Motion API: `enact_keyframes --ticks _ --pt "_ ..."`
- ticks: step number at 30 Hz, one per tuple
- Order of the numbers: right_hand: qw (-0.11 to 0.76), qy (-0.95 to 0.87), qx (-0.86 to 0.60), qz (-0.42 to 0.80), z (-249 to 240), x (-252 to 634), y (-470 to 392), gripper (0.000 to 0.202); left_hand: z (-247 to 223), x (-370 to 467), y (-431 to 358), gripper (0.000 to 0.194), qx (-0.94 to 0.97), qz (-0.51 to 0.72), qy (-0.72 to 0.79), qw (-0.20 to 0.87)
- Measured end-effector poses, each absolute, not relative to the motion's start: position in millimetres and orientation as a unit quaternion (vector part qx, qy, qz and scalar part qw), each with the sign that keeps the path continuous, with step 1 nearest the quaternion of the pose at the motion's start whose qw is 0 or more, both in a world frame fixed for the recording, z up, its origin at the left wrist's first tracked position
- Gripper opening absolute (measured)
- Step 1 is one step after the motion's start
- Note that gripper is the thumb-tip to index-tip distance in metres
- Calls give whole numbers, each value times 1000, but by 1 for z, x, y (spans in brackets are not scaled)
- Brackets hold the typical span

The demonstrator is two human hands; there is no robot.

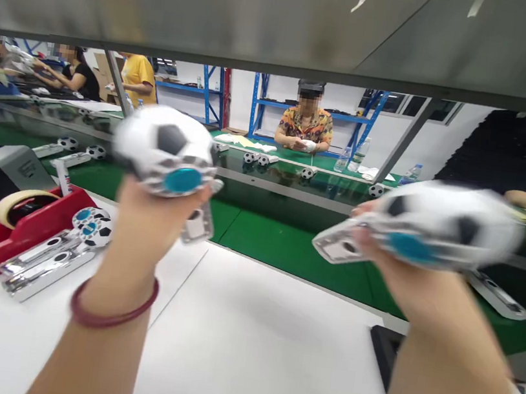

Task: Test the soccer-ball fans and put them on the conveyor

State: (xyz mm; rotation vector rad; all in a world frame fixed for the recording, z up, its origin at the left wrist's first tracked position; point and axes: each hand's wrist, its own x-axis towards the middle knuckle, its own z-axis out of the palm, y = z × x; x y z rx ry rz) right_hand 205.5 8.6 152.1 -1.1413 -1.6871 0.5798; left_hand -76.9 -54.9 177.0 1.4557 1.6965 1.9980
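Note:
My left hand [156,211] is wrapped round a white device with a football-patterned round head [153,142]; a teal oval shows on the head and its flat handle sticks out past my fingers. In my right hand [398,278] is a second device of the same kind [442,209], its handle pointing left, the head blurred by motion. Both are held up above the front edge of the white table [261,347]. My fingers are partly hidden behind the heads. A dark red band circles my left wrist.
A red tape dispenser [28,229] stands at left beside more football-headed devices [58,259]. Beyond the table runs a green conveyor belt [272,234] carrying similar devices. A metal shelf [285,37] hangs overhead. A co-worker [305,125] sits opposite; a black object [383,351] lies at right.

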Motion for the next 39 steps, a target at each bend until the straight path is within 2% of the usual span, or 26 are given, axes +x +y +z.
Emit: enact_keyframes --ticks 5,7,9,11,14,15,17,20,24,28,32,39 --pt "327 -662 -630 240 117 181 58 42 122 -67 18 34 547 486 681 36" --pt "302 -643 -666 227 103 187 74 38 100 -65 37 35 561 453 693 30" --pt "328 -623 -679 208 96 196 82 36 81 -62 54 36 562 458 686 55" --pt "370 -594 -686 198 97 203 83 47 68 -59 69 43 547 488 674 87" --pt "410 -563 -688 204 111 204 73 69 60 -58 93 74 513 547 653 109" --pt "420 -565 -678 211 117 203 68 69 60 -59 100 83 507 566 641 111" --pt "436 -581 -648 230 127 197 59 66 65 -67 113 88 508 589 619 108" --pt "427 -606 -609 280 135 189 50 58 73 -89 125 76 541 553 632 57" --pt "407 -625 -587 313 139 184 41 54 73 -136 119 68 496 387 778 -4" --pt "396 -631 -579 331 144 181 35 51 66 -185 97 64 357 331 868 96" --pt "372 -635 -584 344 146 173 32 49 66 -199 86 31 352 325 843 243" --pt "332 -684 -529 376 142 164 27 49 79 -102 83 15 400 485 637 447"
